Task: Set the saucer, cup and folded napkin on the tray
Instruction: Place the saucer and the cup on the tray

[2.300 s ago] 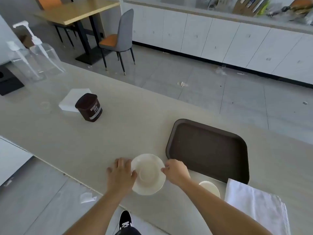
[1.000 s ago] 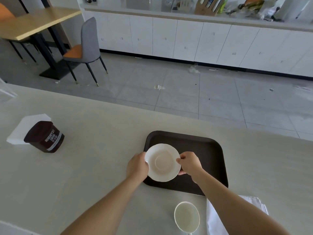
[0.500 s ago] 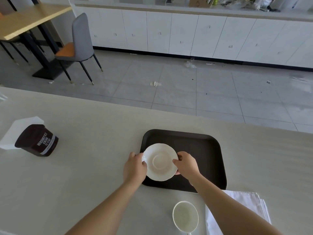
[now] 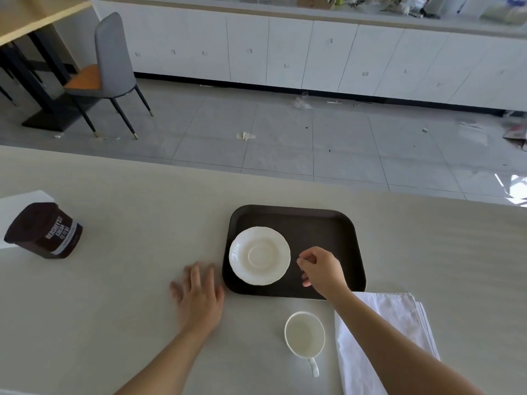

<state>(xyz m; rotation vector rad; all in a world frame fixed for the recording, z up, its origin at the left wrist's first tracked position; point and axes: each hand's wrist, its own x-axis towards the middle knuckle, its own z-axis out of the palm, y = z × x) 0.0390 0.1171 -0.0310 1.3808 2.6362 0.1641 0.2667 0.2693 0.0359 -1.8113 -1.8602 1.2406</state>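
Saucer (image 4: pixel 259 255) sits on the tray (image 4: pixel 328 226); left hand (image 4: pixel 199 297) spread flat on the worktop (image 4: pixel 128 295), right hand (image 4: pixel 322 270) loosely curled, empty. At nine o'clock, tub (image 4: pixel 45 230) reads "HERSHEY'S COCOA".

- The tray (image 4: pixel 328 223)'s right half lies bare; the saucer (image 4: pixel 259 255) fills its left.
- Lower centre, the cup (image 4: pixel 304 334) and napkin (image 4: pixel 399 317) sit close together.
- Left of frame, only the cocoa tub (image 4: pixel 42 230) interrupts the counter (image 4: pixel 128 280).

saucer (image 4: pixel 259 255) on tray (image 4: pixel 328 223) | cup (image 4: pixel 304 334), napkin (image 4: pixel 399 312) on counter | hands apparently empty
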